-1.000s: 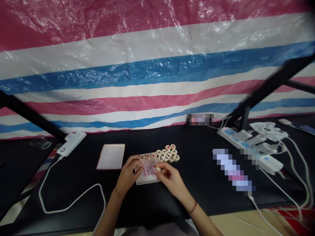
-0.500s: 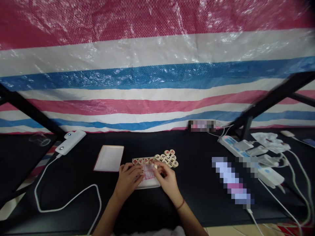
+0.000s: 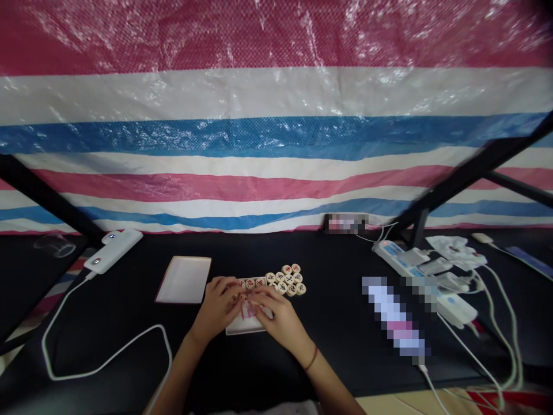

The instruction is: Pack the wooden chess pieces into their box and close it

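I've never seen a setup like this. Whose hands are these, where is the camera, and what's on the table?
There's no machine here: these are a person's own bare hands, seen from a camera worn on their head, looking forward and down. The left hand and right hand rest over a white tray on a black table. Just beyond them lie round wooden Chinese chess pieces with red and dark characters. I cannot tell whether either hand is gripping one. To the left sit a second white tray and a white power bank; to the right, a power strip. A striped tarp hangs behind.
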A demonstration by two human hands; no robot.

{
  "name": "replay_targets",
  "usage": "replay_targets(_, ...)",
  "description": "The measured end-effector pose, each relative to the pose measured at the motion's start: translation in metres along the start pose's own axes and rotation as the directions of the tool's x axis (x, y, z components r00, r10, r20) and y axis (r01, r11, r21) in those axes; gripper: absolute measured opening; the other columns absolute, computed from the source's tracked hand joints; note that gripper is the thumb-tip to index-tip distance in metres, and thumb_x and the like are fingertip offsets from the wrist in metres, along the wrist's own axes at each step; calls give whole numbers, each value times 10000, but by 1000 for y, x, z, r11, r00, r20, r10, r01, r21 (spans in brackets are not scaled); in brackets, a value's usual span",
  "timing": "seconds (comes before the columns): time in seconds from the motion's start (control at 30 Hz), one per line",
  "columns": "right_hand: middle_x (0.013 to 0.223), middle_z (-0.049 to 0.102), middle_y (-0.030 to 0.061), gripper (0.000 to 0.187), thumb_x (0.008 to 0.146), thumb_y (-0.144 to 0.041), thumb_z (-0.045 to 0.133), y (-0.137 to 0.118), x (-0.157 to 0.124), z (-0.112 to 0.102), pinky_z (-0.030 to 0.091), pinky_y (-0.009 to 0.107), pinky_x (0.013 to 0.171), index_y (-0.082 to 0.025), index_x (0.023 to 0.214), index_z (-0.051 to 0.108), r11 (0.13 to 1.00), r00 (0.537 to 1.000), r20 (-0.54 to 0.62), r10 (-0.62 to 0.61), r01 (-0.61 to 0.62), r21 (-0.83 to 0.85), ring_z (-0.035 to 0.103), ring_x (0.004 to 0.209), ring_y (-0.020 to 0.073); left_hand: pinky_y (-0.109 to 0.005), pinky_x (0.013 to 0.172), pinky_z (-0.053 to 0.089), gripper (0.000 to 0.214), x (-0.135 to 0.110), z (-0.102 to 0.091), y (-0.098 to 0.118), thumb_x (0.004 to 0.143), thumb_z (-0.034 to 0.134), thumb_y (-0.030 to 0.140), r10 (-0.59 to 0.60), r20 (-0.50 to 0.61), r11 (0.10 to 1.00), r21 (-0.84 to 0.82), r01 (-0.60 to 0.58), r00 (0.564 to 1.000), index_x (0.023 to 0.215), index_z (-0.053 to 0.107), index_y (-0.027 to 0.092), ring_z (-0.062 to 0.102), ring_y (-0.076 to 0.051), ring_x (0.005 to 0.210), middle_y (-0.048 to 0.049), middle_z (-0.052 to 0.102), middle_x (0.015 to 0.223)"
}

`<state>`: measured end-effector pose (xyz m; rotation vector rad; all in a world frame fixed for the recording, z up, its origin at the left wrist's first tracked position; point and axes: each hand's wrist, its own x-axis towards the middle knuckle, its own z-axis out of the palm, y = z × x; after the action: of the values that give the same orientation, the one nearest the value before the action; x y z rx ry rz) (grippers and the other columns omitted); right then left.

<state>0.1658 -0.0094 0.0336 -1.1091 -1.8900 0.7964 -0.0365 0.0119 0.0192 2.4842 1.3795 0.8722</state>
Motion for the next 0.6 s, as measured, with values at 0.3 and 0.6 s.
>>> replay_targets(0.3, 1109, 650, 53, 250, 837, -29, 522, 8, 4, 31, 501, 302, 945, -205, 942, 663, 989, 997, 80, -13, 25, -143, 627, 1032, 171, -375, 980, 520, 238, -8, 16, -8, 937, 465, 169, -2, -216, 991, -131, -27, 976, 1119, 612, 215, 593, -186, 1114, -77, 632, 1142)
replay_targets(0.6, 959, 633, 65, 222, 832, -36, 522, 4, 9, 37, 500, 350, 847, -189, 949, 633, 944, 998, 42, 53, -37, -328, 587, 924, 210, -400, 1039, 500, 324, -14, 28, -16, 954, 401, 171, -63, -151, 988, -150, 40, 987, 1214, 588, 224, 534, -200, 1254, -83, 607, 1274)
